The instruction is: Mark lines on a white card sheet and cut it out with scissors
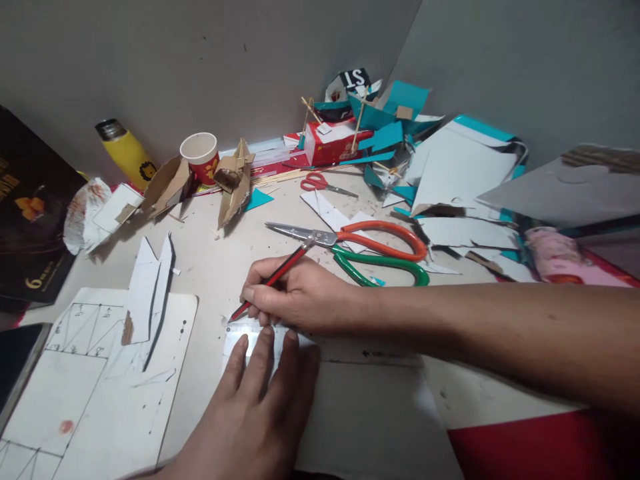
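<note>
My right hand (313,293) grips a red and black pencil (287,268), its tip down at the left end of a clear ruler (345,349). My left hand (263,400) lies palm down with fingers spread, the fingertips on the ruler. Beneath the ruler is a pale sheet of card (375,413), largely in shadow and partly covered by my hands and right forearm. Just beyond my right hand lie large scissors (325,237) with one orange and one green handle.
Left of my hands, cut white card pieces (143,293) rest on a notebook page (100,407) with line drawings. Farther back stand a yellow bottle (130,157) and a paper cup (200,160). Small red scissors (327,185) and card scraps (467,233) lie toward the right.
</note>
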Demonstrator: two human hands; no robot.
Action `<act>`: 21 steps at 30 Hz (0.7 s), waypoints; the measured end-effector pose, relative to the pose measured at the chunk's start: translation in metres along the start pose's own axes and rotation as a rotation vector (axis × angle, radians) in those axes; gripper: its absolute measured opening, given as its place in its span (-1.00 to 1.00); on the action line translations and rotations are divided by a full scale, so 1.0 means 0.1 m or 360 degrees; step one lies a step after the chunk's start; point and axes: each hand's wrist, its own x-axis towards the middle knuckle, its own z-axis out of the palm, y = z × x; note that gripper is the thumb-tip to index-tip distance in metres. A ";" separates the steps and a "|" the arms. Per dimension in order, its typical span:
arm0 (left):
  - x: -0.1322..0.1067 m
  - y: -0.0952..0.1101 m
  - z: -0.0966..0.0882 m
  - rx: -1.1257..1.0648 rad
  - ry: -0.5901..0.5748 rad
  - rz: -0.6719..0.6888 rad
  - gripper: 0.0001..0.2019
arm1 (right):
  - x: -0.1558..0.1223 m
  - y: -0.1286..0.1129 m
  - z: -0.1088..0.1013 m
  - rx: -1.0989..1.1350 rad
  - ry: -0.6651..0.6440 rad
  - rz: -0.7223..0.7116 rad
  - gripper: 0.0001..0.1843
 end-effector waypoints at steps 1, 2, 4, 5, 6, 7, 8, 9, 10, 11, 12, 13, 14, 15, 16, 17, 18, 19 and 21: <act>0.00 0.00 0.00 -0.0005 -0.0003 0.0002 -0.16 | 0.01 0.00 0.00 0.0030 -0.0012 0.0010 -0.79; 0.00 0.00 -0.01 -0.0010 -0.0005 -0.0001 -0.15 | 0.02 0.00 0.00 0.0052 -0.0024 0.0016 -0.78; 0.01 -0.01 -0.02 -0.0015 -0.0006 -0.0007 -0.15 | 0.04 0.00 0.00 0.0083 -0.0043 0.0037 -0.77; 0.01 -0.01 -0.03 -0.0012 -0.0010 -0.0007 -0.15 | 0.05 0.00 -0.01 0.0093 -0.0055 0.0045 -0.76; 0.01 -0.01 -0.04 -0.0008 -0.0020 -0.0001 -0.15 | 0.07 0.00 -0.01 0.0108 -0.0068 0.0051 -0.76; 0.02 -0.01 -0.05 -0.0006 -0.0034 0.0009 -0.14 | 0.08 0.00 -0.01 0.0135 -0.0084 0.0053 -0.76; 0.02 -0.02 -0.06 -0.0005 -0.0049 0.0019 -0.13 | 0.10 0.00 -0.02 0.0162 -0.0102 0.0051 -0.76; 0.03 -0.03 -0.07 -0.0006 -0.0062 0.0027 -0.11 | 0.11 0.00 -0.02 0.0176 -0.0120 0.0045 -0.77; 0.03 -0.04 -0.08 -0.0010 -0.0069 0.0035 -0.10 | 0.13 0.00 -0.03 0.0178 -0.0139 0.0033 -0.77; 0.04 -0.05 -0.09 -0.0016 -0.0063 0.0054 -0.11 | 0.14 -0.01 -0.03 0.0173 -0.0156 0.0023 -0.76; 0.04 -0.07 -0.09 -0.0027 -0.0048 0.0082 -0.12 | 0.14 -0.02 -0.04 0.0165 -0.0176 0.0013 -0.75; 0.05 -0.08 -0.09 -0.0037 -0.0025 0.0114 -0.14 | 0.15 -0.03 -0.05 0.0155 -0.0193 0.0008 -0.74; 0.06 -0.09 -0.09 -0.0047 0.0003 0.0143 -0.16 | 0.15 -0.04 -0.05 0.0150 -0.0207 0.0003 -0.73; 0.06 -0.11 -0.08 -0.0054 0.0027 0.0167 -0.18 | 0.15 -0.06 -0.05 0.0149 -0.0217 -0.0001 -0.72; 0.07 -0.11 -0.07 -0.0058 0.0046 0.0179 -0.18 | 0.15 -0.07 -0.06 0.0147 -0.0225 -0.0003 -0.72; 0.07 -0.12 -0.07 -0.0055 0.0058 0.0182 -0.18 | 0.15 -0.08 -0.06 0.0136 -0.0231 -0.0008 -0.71; 0.07 -0.12 -0.06 -0.0049 0.0069 0.0177 -0.18 | 0.14 -0.08 -0.07 0.0114 -0.0233 -0.0019 -0.71; 0.07 -0.12 -0.06 -0.0040 0.0073 0.0182 -0.18 | 0.14 -0.08 -0.07 0.0082 -0.0234 -0.0038 -0.72; 0.06 -0.11 -0.06 -0.0019 0.0052 0.0177 -0.20 | 0.13 -0.08 -0.08 0.0020 -0.0230 -0.0087 -0.74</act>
